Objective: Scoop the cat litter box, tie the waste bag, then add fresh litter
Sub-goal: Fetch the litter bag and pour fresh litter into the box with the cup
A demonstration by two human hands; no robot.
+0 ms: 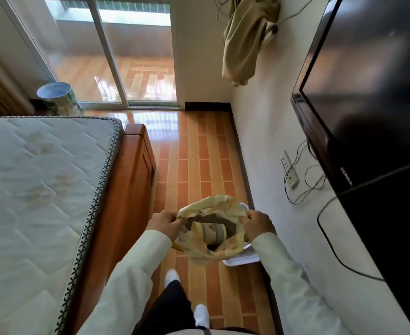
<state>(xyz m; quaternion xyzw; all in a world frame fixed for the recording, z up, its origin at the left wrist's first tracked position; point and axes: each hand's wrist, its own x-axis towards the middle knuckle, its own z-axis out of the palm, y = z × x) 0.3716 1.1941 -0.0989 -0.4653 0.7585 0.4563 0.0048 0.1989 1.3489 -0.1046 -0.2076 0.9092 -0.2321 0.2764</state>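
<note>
The bed [42, 189] fills the left of the view, and everything else can be placed against its wooden foot. Across the strip of floor [199, 153] from that foot runs the wall [266, 141], carrying a dark television [368, 93]. Between the bed and that wall, a person stands holding a yellow plastic bag [208, 245] in the air. The left hand [166, 224], on the bed side, is closed on one edge of the bag's mouth; the right hand [257, 223], on the wall side, is closed on the opposite edge, so the mouth is pulled wide. Something pale and printed lies inside; what it is cannot be told. A white tray [245, 258], likely the litter box, sits on the floor below the bag, toward the wall, mostly hidden by it.

Judging by the spread mouth, this looks like the bag step: either readying it to take scooped waste or checking it before closing. If scooping is done, the next move calls for bringing both edges together, twisting and knotting them; if not, setting the bag by the tray and finding a scoop, which is not visible
</note>
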